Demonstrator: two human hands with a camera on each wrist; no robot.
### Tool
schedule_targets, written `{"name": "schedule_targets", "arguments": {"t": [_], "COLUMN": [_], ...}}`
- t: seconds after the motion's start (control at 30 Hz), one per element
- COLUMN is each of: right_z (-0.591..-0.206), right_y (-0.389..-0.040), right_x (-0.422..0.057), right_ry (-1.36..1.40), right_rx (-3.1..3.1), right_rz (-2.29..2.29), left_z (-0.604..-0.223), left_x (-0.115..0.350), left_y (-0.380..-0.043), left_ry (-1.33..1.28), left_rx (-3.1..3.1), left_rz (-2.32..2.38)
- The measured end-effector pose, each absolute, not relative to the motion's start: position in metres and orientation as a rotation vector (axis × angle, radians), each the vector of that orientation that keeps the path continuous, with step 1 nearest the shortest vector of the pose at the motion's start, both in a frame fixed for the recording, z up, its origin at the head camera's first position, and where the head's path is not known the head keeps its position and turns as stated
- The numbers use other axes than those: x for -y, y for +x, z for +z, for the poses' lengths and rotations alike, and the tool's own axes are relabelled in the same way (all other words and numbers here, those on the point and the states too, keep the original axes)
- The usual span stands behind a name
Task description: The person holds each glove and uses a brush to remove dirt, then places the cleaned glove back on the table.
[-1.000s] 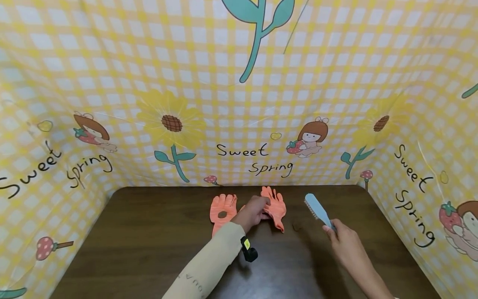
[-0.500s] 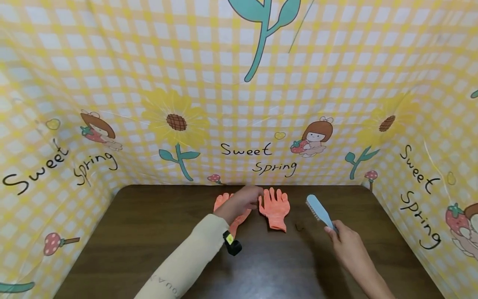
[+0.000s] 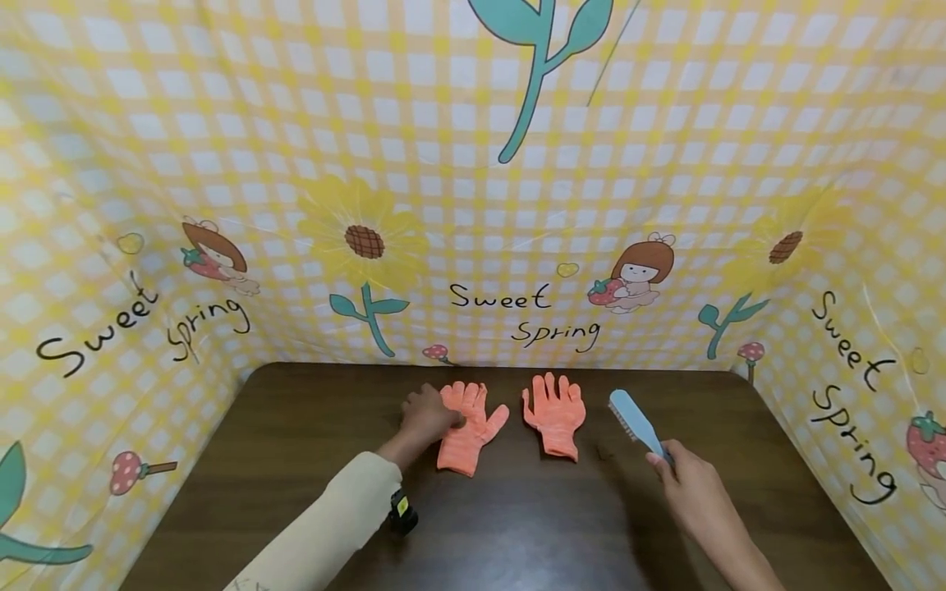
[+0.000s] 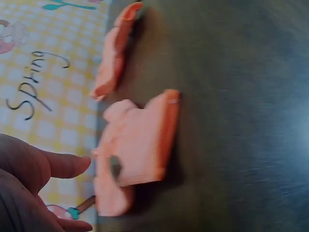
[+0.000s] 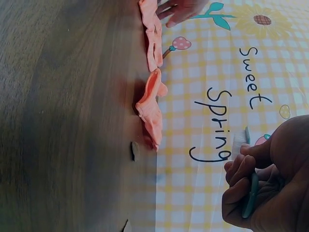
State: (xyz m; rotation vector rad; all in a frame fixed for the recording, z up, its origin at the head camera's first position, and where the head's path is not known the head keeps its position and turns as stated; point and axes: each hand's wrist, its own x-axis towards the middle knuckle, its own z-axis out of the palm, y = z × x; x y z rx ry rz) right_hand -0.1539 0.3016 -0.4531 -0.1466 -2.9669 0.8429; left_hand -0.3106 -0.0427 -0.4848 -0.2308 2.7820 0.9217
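Two coral-orange gloves lie side by side at the back of the table. My left hand [image 3: 429, 417] is at the left edge of the left glove [image 3: 464, 447], its fingertips over the palm. In the left wrist view its thumb and fingers are apart, and a dark, leaf-like piece [image 4: 115, 166] lies on that glove. The right glove [image 3: 554, 420] rests with fingers spread toward the back wall. My right hand [image 3: 691, 480] grips a light-blue brush [image 3: 634, 417] by its handle, held above the table with bristles facing left.
The dark wooden table [image 3: 296, 476] ends at a yellow checked cloth wall [image 3: 488, 246] behind, with cloth at both sides too. A small dark leaf-like piece [image 5: 135, 151] lies on the table near the right glove; another is at the lower edge of the right wrist view.
My left hand has let go of the right glove and moved left to the left glove. The right glove now lies flatter. My right hand still holds the brush in nearly the same place.
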Motion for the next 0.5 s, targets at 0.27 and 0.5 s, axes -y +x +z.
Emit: {"name": "schedule_targets", "arguments": {"t": [0.27, 0.5], "right_z": [-0.455, -0.456], "right_y": [-0.153, -0.151], "right_x": [-0.304, -0.309], "right_ry": [-0.125, -0.152], "right_rx": [2.948, 2.972], "right_rz": [0.846, 0.864], "left_z": [-0.505, -0.520], "left_x": [0.030, 0.029], "left_y": [-0.306, -0.311], "left_ry": [-0.268, -0.238], "left_rx": [-2.885, -2.940], "left_rz": [0.905, 0.924]}}
